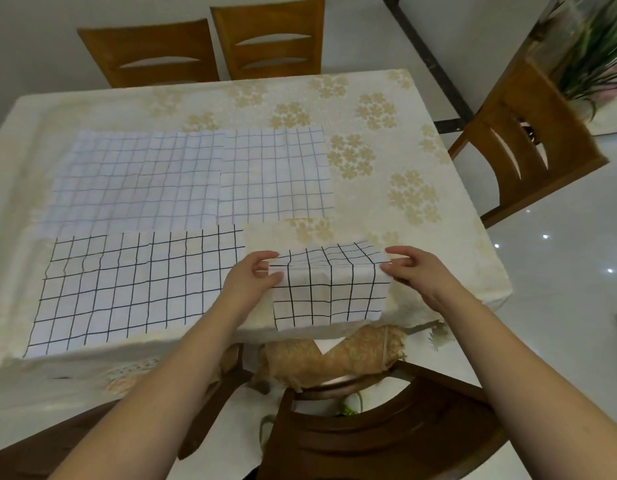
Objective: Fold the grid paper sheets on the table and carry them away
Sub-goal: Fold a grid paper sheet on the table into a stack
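A: So, what does each grip hold?

B: The left hand point(255, 275) pinches the left edge of the bold-lined grid sheet point(329, 289), and the right hand point(409, 268) pinches its right edge, thumbs under and fingers over. The sheet is doubled over, its far flap lifted, its near part lying on the tabletop point(369, 109) at the near right edge.

A: Which step is this?

B: I judge it the first fold, mid-way: the flap is raised but not yet pressed flat.

A: And next?

B: Probably line the edges up, lay the flap down and crease it.

A: What else waits?

B: Left of the hands lies a larger bold-lined sheet point(137, 289), flat. Farther off lie a wide faint-lined sheet point(134, 181) and, touching its right side, a smaller faint-lined sheet point(276, 178). All three look unfolded.
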The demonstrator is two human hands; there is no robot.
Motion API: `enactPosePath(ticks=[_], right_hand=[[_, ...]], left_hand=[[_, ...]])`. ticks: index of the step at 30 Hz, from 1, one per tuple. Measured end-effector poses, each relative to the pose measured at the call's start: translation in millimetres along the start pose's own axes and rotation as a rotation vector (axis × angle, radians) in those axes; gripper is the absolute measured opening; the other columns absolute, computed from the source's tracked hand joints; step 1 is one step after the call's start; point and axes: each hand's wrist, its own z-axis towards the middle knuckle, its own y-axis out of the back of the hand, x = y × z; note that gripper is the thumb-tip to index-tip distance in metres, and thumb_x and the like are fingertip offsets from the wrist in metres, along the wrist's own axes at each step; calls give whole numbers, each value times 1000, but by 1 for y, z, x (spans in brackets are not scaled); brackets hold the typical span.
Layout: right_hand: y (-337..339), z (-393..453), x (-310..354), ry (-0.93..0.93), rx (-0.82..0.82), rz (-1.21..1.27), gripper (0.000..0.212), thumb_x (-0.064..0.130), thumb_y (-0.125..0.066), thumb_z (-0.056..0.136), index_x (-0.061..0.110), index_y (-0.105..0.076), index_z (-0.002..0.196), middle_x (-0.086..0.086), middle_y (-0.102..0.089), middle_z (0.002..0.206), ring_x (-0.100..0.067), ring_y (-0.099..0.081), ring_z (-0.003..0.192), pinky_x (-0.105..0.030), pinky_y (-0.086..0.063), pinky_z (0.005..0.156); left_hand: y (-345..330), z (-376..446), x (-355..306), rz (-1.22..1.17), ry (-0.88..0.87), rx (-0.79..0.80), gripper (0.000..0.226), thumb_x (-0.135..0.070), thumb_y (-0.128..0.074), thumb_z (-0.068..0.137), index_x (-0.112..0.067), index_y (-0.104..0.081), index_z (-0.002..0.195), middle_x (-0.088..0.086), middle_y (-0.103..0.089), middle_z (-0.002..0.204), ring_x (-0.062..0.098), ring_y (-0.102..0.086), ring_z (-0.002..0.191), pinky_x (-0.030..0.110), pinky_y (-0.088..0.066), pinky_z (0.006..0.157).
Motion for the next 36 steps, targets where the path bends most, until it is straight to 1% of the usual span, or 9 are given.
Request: enactPosePath(ticks=[5,10,12,16,20,24,29,32,36], right_hand=[[-6,-15,23,290,-58,-369,29,19,-78,79,26,-71,106,3,-61,82,-7,-59,73,-9,-42,66],[-14,-21,36,504,-182,-511,13,24,-75,82,23,-73,95,7,-61,88,5,-59,77,-3,-39,69],[-15,-22,42,538,-205,-555,8,25,-74,83,25,-74,91,5,-59,91,0,-58,78,-6,-40,68],[-17,-21,53,552,-211,-608,7,31,-71,85,28,-74,91,5,-55,88,-7,-53,75,-15,-38,64],[-20,-16,65,481,-209,-608,16,36,-67,88,26,-75,98,5,-66,65,-3,-57,56,-15,-37,55],[-24,-15,77,473,-175,-383,13,23,-65,91,18,-74,98,5,-71,66,-1,-62,53,-12,-46,59],[-25,-27,74,536,-165,-242,15,20,-67,90,15,-75,102,5,-75,86,-1,-69,77,-9,-48,73],[-27,-37,55,531,-203,-284,14,27,-68,89,26,-75,102,17,-72,91,4,-65,86,-9,-49,76],[-42,-45,8,389,-160,-193,18,29,-68,88,23,-74,104,14,-72,93,5,-65,88,-11,-51,78]], left_hand=[[22,6,-19,284,-201,-9,29,-20,-76,81,-33,-68,107,-6,-58,84,7,-56,77,22,-44,68],[31,15,-34,463,-371,-91,22,-21,-74,82,-25,-72,103,-1,-63,99,14,-56,91,25,-44,78],[33,18,-37,507,-411,-118,17,-23,-75,82,-22,-75,100,1,-56,98,15,-52,93,22,-39,74],[39,25,-41,585,-459,-238,12,-27,-75,83,-22,-77,94,0,-44,95,14,-40,95,28,-36,80],[45,35,-62,689,-360,-167,18,-31,-64,90,-23,-74,102,-4,-52,82,17,-52,81,28,-38,68],[51,41,-80,603,-316,-150,22,-35,-56,94,-27,-70,108,-7,-66,62,9,-59,55,25,-50,59],[56,31,-83,266,-312,-171,20,-33,-56,95,-30,-71,108,-2,-67,54,9,-62,47,16,-48,50],[50,21,-66,187,-339,-195,19,-30,-57,94,-32,-70,108,-9,-71,69,9,-65,57,24,-55,60],[25,5,-16,100,-273,-139,26,-21,-57,95,-28,-66,118,-10,-66,105,1,-61,91,16,-48,73]])
